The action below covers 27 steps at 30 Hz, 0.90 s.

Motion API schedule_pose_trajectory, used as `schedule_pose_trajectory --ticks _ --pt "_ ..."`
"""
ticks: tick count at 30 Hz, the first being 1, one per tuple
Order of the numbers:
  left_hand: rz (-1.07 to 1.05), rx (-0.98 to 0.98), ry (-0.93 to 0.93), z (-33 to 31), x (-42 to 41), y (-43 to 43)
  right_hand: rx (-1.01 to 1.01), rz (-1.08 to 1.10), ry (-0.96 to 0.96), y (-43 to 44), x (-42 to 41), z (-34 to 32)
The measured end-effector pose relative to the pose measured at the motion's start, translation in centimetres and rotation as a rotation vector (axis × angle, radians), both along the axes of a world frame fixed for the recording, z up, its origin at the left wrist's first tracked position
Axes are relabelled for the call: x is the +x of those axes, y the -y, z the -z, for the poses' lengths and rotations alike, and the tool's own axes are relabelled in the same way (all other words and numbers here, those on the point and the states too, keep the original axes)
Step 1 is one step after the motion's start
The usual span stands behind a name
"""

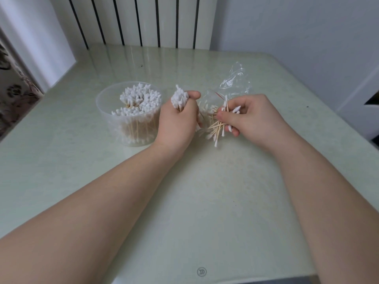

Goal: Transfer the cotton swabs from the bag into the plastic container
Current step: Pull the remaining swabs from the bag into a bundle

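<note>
- The white-tipped, wooden-stick cotton swabs are in three places right now: a tidy bundle [180,99] upright in the left hand, a scrambled clutch [215,128] at the right hand, and a dense crowd standing in the container.
- The left hand [178,121] is curled tight round its bundle, tips up. I'd say it is squared off that way so the sticks drop in upright like the rest.
- The right hand [252,117] pinches the scrambled clutch between thumb and fingers. Sticks fan out every way, some tips pointing down at the counter, so that lot looks to need straightening first.
- The clear, crinkled plastic bag [235,78] lies just behind and between the two hands, partly hidden by them. A few swabs seem to remain inside, though I can't make out its mouth.
- The round translucent plastic container [106,119] stands open-topped just beside the left hand, on its left, and is well filled.
- What stands in the way of the drop is that crowd itself. The free room looks to be along the container's left wall.
- The glossy pale-green counter [205,201] carries it all, with a white ribbed radiator [143,21] behind and a floral fabric [12,89] at the far left edge.
</note>
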<state>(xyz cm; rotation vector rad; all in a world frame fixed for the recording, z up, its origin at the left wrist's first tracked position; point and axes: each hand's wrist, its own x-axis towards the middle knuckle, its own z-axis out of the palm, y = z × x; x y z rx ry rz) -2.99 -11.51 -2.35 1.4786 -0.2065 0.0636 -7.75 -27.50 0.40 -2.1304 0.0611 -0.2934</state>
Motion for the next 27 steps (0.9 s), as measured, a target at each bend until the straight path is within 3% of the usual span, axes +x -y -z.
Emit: schedule_pose_trajectory --ticks 11,19,27 --pt "0.169 0.508 0.29 1.0 -0.2 0.0 0.215 0.075 0.109 -0.3 0.4 0.1" --pt "0.189 0.54 0.263 0.8 0.2 -0.1 0.494 0.214 0.197 0.8 1.2 -0.1" --pt "0.381 0.477 0.283 0.7 0.4 -0.9 0.463 0.132 0.208 0.2 1.0 -0.2"
